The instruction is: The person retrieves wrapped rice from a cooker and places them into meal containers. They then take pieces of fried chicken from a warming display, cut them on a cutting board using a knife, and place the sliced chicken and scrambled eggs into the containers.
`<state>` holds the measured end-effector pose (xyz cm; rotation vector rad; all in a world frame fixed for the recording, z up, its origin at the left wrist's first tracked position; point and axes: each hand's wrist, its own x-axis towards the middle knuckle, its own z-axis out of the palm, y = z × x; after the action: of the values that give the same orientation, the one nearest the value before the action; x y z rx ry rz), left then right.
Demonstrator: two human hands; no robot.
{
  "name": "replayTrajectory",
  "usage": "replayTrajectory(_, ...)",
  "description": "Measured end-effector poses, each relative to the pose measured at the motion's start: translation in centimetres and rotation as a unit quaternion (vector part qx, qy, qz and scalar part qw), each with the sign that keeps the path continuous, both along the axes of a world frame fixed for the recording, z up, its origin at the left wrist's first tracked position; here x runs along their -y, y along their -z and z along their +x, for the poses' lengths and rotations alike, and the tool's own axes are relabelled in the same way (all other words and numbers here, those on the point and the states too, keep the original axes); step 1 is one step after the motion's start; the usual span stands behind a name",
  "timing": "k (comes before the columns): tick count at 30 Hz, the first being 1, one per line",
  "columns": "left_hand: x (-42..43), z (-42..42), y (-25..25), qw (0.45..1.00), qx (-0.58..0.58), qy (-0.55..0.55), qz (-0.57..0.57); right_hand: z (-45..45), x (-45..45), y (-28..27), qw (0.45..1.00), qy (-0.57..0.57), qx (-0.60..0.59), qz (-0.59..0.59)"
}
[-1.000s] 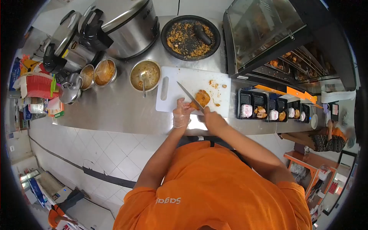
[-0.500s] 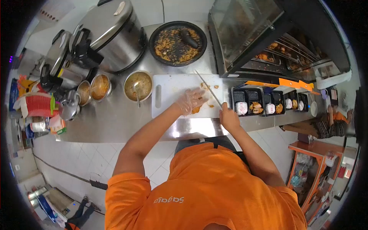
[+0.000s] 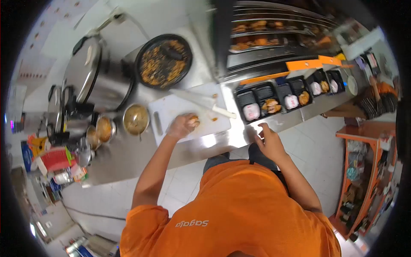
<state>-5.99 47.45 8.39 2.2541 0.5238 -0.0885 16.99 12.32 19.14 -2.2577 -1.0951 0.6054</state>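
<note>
My left hand (image 3: 182, 126), in a clear plastic glove, is closed on a piece of fried chicken (image 3: 195, 119) over the white cutting board (image 3: 169, 105). A knife with a pale handle (image 3: 224, 112) lies across the board, its blade pointing to the back left. Small brown bits (image 3: 214, 119) sit beside the handle. My right hand (image 3: 270, 144) is bare and holds nothing; its fingers are apart at the counter's front edge. It is nearest to a black meal tray (image 3: 245, 97) with a white wrapped bundle (image 3: 251, 112) and a chicken piece (image 3: 271, 106).
More black trays (image 3: 282, 90) run along the counter to the right, below a heated display cabinet (image 3: 274, 53). Behind the board is a black stone mortar (image 3: 138, 64). A metal bowl of sauce (image 3: 136, 118) and large steel pots (image 3: 83, 64) stand left. Another person (image 3: 379, 100) is far right.
My right hand has let go of the knife and moved right, toward the trays. My left hand has picked up the chicken piece. The whole view has turned to the right.
</note>
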Motion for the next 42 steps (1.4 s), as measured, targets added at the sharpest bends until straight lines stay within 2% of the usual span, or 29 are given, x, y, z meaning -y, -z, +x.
replayTrajectory(3, 5.9, 6.2, -4.9, 0.993, -0.003, -0.073, -0.096, 4.5, 8.9, 1.2, 0.997, 0.055, -0.051, -0.004)
replayTrajectory(5, 10.3, 11.6, -7.4, 0.933, -0.036, -0.149, -0.325, 7.3, 14.7, 2.6, 0.986, 0.142, -0.083, 0.003)
replayTrajectory(8, 17.9, 24.4, -12.1, 0.914, -0.033, -0.046, -0.402, 11.6, 21.1, 3.1, 0.956, 0.252, -0.145, 0.033)
replayTrajectory(10, 23.6, 34.9, -14.7, 0.923, -0.057, 0.049, -0.378, 15.3, 26.1, 4.8, 0.934, 0.297, -0.183, 0.074)
replayTrajectory(11, 26.5, 39.9, -14.4, 0.937, -0.048, 0.078, -0.337, 16.9, 28.1, 5.0, 0.93, 0.31, -0.181, 0.082)
replayTrajectory(14, 34.9, 55.4, -10.6, 0.957, -0.042, 0.115, -0.265, 21.7, 34.0, 4.9, 0.908, 0.362, -0.186, 0.1)
replayTrajectory(17, 42.1, 68.6, -7.5, 0.953, -0.014, 0.163, -0.255, 25.3, 39.9, 5.3, 0.884, 0.418, -0.184, 0.1)
replayTrajectory(21, 50.1, 81.7, -5.4, 0.977, 0.057, 0.189, -0.081, 27.7, 46.2, 7.7, 0.852, 0.472, -0.201, 0.105)
replayTrajectory(22, 51.2, 84.3, -3.2, 0.977, 0.079, 0.198, -0.029, 27.8, 47.2, 8.4, 0.841, 0.484, -0.215, 0.108)
replayTrajectory(24, 53.1, 87.6, 1.4, 0.966, 0.119, 0.219, 0.073, 27.4, 48.2, 10.0, 0.823, 0.505, -0.239, 0.103)
replayTrajectory(25, 53.4, 88.1, 2.4, 0.953, 0.064, 0.238, 0.178, 27.3, 48.4, 10.7, 0.818, 0.511, -0.245, 0.095)
replayTrajectory(28, 54.4, 87.0, 1.8, 0.922, 0.089, 0.239, 0.292, 27.6, 49.2, 10.5, 0.809, 0.518, -0.268, 0.074)
replayTrajectory(29, 54.5, 86.5, 0.8, 0.928, 0.082, 0.245, 0.268, 27.8, 49.4, 10.4, 0.811, 0.514, -0.272, 0.07)
replayTrajectory(32, 53.5, 85.9, 2.1, 0.832, 0.375, 0.314, 0.263, 29.6, 49.5, 10.3, 0.812, 0.51, -0.273, 0.073)
replayTrajectory(33, 53.4, 85.3, 3.8, 0.851, 0.235, 0.367, 0.293, 30.3, 49.6, 10.5, 0.813, 0.506, -0.276, 0.077)
replayTrajectory(36, 53.7, 83.1, 3.8, 0.847, 0.239, 0.368, 0.3, 32.9, 49.4, 10.5, 0.84, 0.469, -0.263, 0.07)
replayTrajectory(37, 53.6, 82.9, 3.3, 0.855, 0.192, 0.37, 0.309, 34.3, 49.1, 10.3, 0.853, 0.452, -0.252, 0.067)
replayTrajectory(40, 53.1, 82.7, 0.8, 0.868, 0.169, 0.354, 0.303, 37.8, 47.3, 8.1, 0.879, 0.42, -0.225, 0.031)
replayTrajectory(42, 51.8, 81.6, -2.3, 0.891, 0.284, 0.328, 0.133, 39.7, 46.1, 6.9, 0.89, 0.393, -0.223, 0.058)
